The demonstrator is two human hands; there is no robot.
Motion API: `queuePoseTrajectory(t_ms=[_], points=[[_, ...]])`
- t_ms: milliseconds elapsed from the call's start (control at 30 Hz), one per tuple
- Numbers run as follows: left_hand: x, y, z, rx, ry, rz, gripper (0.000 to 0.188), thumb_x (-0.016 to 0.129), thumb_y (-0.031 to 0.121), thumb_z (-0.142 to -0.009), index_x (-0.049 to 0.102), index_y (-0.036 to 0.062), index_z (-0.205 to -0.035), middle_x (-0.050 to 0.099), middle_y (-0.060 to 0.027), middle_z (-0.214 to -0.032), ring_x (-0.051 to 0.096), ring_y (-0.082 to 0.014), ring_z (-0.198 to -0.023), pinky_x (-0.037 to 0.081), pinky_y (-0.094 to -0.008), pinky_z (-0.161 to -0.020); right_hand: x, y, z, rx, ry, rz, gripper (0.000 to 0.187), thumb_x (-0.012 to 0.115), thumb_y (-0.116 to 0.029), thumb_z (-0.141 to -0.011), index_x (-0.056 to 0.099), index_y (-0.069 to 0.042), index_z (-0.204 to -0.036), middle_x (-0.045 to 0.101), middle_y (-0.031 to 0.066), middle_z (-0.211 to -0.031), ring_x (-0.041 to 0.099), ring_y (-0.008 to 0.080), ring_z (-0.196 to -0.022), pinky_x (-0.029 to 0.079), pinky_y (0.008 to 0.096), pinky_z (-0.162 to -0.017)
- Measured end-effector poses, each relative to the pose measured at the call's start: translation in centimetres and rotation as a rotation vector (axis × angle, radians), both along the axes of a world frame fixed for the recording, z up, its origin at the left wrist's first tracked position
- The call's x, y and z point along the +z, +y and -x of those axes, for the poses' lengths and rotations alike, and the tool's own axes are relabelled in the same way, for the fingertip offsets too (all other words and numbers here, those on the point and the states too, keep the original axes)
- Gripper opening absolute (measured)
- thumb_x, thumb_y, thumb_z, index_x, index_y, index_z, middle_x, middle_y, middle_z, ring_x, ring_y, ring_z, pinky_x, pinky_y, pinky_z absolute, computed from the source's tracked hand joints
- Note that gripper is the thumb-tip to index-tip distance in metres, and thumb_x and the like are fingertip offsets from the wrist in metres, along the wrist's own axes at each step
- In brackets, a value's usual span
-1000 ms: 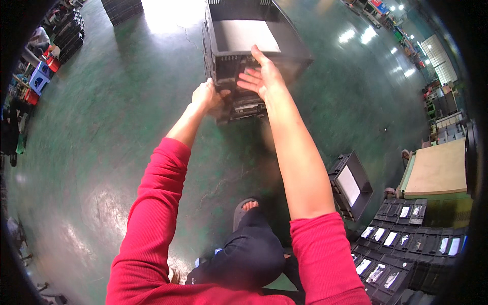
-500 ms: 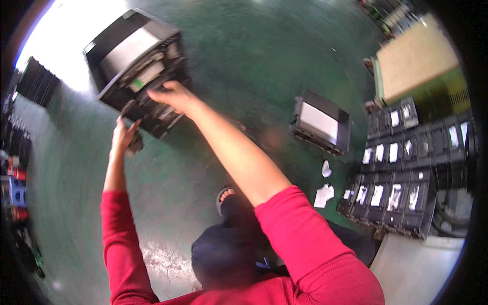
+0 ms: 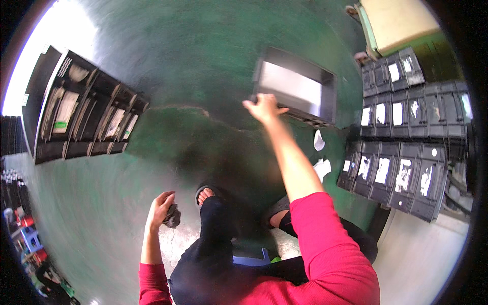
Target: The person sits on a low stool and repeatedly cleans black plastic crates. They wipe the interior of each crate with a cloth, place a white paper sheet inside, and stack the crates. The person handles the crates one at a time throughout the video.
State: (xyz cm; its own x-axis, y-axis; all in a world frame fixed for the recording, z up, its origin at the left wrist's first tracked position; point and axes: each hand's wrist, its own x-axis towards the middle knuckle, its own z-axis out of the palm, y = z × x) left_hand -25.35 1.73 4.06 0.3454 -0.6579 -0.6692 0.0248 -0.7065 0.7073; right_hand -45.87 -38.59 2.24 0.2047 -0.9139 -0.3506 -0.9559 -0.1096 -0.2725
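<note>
My right hand reaches forward with its fingers spread at the near left corner of a black plastic crate on the floor. Whether the fingertips touch the rim cannot be made out. A white sheet shows inside this crate. Lower down on the left, my left hand is closed on a dark crumpled rag. Well ahead of that hand, at the far left, stands a stack of black crates with paper labels on its side.
Several black crates with white labels are stacked at the right, beside a wooden-topped green cabinet. Paper scraps lie on the green floor near them. A blue stool shows beneath me. Colourful items stand at the left edge.
Both hands have let go of the black crate, which now stands on the stack at left. My right hand has swung right to the other crate; my left hand has drawn back with the rag.
</note>
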Motion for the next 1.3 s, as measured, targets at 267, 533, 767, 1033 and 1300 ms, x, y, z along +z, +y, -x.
queuePoseTrajectory(t_ms=[267,533,767,1033,1300], points=[[4.5,-6.9,2.3,-0.256,-0.162,-0.02,0.032,0.054,0.026,-0.092,0.062,0.001,-0.11,0.063,-0.0046,-0.079,0.058,-0.0102,-0.075,0.046,-0.0253,-0.067,1.1,1.3,6.3,-0.075,-0.707,0.814,0.03,0.065,-0.02,-0.079,0.059,-0.005,-0.105,0.059,0.0167,-0.103,0.054,0.0354,-0.102,0.043,0.0426,-0.091],[5.8,-10.8,7.5,-0.353,-0.112,0.079,0.031,0.061,0.024,-0.087,0.065,0.0033,-0.11,0.066,-0.0085,-0.085,0.06,-0.014,-0.077,0.047,-0.0279,-0.07,-7.1,-8.1,17.9,-0.835,-0.879,-0.222,0.073,0.043,-0.059,-0.09,0.047,0.003,-0.128,0.047,0.0194,-0.134,0.045,0.0328,-0.123,0.038,0.0451,-0.097],[11.0,-16.2,8.5,-0.436,-0.581,0.39,0.054,0.071,0.02,-0.077,0.054,0.0087,-0.127,0.06,-0.0138,-0.104,0.058,-0.0281,-0.097,0.045,-0.035,-0.082,8.3,-4.8,13.8,-0.315,-0.994,-0.519,0.052,0.048,-0.055,-0.089,0.067,-0.008,-0.101,0.069,0.0062,-0.097,0.063,0.0168,-0.089,0.044,0.0327,-0.077],[13.1,-26.3,6.5,-0.281,-0.836,0.755,0.042,0.072,0.026,-0.078,0.061,0.0077,-0.114,0.059,-0.0139,-0.106,0.061,-0.0295,-0.093,0.048,-0.0358,-0.08,15.4,-3.4,4.3,-0.038,-1.099,-0.551,0.056,0.051,-0.056,-0.088,0.063,-0.004,-0.105,0.064,0.0043,-0.091,0.059,0.012,-0.08,0.045,0.0275,-0.069],[8.2,-23.6,13.3,-0.609,-0.664,0.624,0.037,0.071,0.024,-0.078,0.065,0.0236,-0.114,0.056,-0.0102,-0.109,0.061,-0.0291,-0.092,0.052,-0.0386,-0.077,6.6,1.6,10.7,-0.215,-0.598,0.119,0.087,0.071,-0.047,-0.072,0.039,0.009,-0.13,0.056,0.0239,-0.12,0.055,0.0307,-0.112,0.042,0.037,-0.096]])
